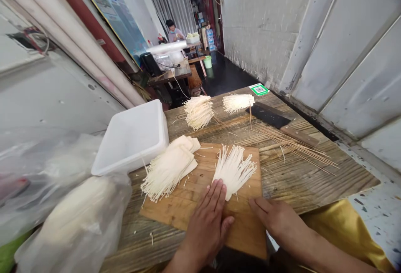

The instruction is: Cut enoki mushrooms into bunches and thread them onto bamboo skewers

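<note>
My left hand (210, 218) lies flat, fingers stretched out, its fingertips on the base of a fanned-out bunch of enoki mushrooms (235, 168). The bunch rests on a wooden cutting board (242, 223). By the board's right edge is my right hand (275, 218), its fingers bent together; what they hold, if anything, is hidden. A pile of flattened enoki bunches (172, 166) covers the board's left part. Thin wooden skewers (300, 152) lie in a loose heap on the right of the table, beside a cleaver (271, 116) with a dark blade.
Skewered enoki (199, 112) and another enoki bunch (238, 102) lie at the table's far side. A white plastic tub (131, 135) and a full plastic bag (78, 223) stand left. A QR-code card (259, 89) marks the far corner. Another person (175, 33) sits farther back.
</note>
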The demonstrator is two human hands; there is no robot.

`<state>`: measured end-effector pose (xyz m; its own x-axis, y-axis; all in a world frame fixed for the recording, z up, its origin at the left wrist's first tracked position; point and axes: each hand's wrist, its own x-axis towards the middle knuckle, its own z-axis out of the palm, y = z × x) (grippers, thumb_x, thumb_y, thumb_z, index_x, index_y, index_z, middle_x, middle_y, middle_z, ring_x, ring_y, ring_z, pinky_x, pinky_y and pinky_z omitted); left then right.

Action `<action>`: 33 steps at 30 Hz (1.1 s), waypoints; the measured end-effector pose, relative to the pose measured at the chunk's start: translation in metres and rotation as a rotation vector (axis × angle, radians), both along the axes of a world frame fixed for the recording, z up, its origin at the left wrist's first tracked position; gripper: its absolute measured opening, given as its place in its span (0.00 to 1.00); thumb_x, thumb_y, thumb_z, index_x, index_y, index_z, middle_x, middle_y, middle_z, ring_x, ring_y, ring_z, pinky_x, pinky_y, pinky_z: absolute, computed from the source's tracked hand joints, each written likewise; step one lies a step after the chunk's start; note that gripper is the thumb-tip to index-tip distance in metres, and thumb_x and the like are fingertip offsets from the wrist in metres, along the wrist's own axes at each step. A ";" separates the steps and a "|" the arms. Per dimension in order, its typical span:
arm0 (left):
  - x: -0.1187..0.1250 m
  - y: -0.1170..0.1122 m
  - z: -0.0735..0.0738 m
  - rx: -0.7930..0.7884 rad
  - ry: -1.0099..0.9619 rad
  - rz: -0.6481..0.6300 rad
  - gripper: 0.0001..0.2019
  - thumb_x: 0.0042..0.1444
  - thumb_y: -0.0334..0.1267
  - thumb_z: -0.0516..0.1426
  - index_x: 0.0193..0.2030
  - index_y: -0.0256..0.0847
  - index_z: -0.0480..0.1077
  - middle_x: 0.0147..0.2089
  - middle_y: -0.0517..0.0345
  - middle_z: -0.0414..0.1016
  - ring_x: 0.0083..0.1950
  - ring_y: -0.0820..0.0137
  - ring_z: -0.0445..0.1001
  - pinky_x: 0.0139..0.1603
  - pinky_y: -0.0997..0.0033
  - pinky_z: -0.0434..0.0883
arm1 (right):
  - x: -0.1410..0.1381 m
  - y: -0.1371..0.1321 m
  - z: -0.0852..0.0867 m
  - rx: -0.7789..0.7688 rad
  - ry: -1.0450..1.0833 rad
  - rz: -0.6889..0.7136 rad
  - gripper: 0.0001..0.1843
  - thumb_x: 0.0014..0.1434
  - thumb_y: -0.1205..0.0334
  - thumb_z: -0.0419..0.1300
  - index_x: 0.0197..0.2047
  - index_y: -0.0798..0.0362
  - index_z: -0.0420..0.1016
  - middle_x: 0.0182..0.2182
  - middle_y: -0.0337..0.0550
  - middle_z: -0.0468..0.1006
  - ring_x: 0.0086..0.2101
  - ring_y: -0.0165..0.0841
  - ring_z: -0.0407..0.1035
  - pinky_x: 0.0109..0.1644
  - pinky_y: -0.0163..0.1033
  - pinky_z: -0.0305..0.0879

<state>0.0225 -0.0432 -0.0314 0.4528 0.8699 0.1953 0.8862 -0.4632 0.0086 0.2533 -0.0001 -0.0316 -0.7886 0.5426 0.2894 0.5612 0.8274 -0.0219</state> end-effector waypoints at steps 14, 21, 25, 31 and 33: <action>-0.007 -0.004 -0.001 -0.004 -0.181 0.115 0.34 0.65 0.44 0.44 0.71 0.33 0.31 0.72 0.40 0.43 0.72 0.58 0.42 0.67 0.50 0.55 | -0.009 -0.008 -0.005 0.003 -0.077 -0.040 0.18 0.52 0.79 0.54 0.47 0.59 0.70 0.32 0.44 0.77 0.25 0.30 0.69 0.25 0.35 0.59; -0.008 -0.009 0.001 0.033 -0.092 0.074 0.35 0.64 0.48 0.47 0.71 0.32 0.38 0.71 0.43 0.49 0.72 0.59 0.44 0.68 0.54 0.52 | -0.015 -0.016 0.000 -0.006 -0.088 -0.120 0.22 0.50 0.78 0.54 0.50 0.61 0.69 0.32 0.45 0.77 0.26 0.33 0.71 0.24 0.35 0.59; -0.004 -0.006 0.002 0.023 -0.024 0.000 0.34 0.63 0.51 0.46 0.70 0.30 0.44 0.70 0.45 0.52 0.72 0.62 0.46 0.69 0.58 0.50 | -0.006 -0.021 0.001 -0.074 -0.070 -0.168 0.29 0.51 0.76 0.52 0.57 0.56 0.64 0.34 0.42 0.77 0.22 0.30 0.70 0.23 0.34 0.60; -0.005 -0.006 0.000 -0.006 0.009 0.004 0.34 0.64 0.51 0.46 0.69 0.30 0.44 0.71 0.46 0.48 0.72 0.61 0.44 0.69 0.59 0.49 | 0.006 -0.022 -0.006 -0.051 -0.030 -0.078 0.31 0.49 0.74 0.50 0.58 0.60 0.60 0.25 0.38 0.75 0.19 0.32 0.69 0.21 0.36 0.57; -0.004 -0.006 0.000 -0.021 0.009 0.013 0.34 0.64 0.50 0.46 0.69 0.30 0.44 0.71 0.46 0.48 0.72 0.61 0.43 0.69 0.58 0.49 | 0.005 -0.022 -0.008 -0.026 -0.051 -0.066 0.31 0.48 0.75 0.50 0.58 0.60 0.60 0.26 0.38 0.76 0.18 0.33 0.69 0.20 0.37 0.56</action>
<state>0.0183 -0.0491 -0.0317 0.4430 0.8796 0.1732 0.8923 -0.4514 0.0101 0.2588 -0.0216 -0.0392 -0.7640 0.6011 0.2346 0.6158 0.7878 -0.0130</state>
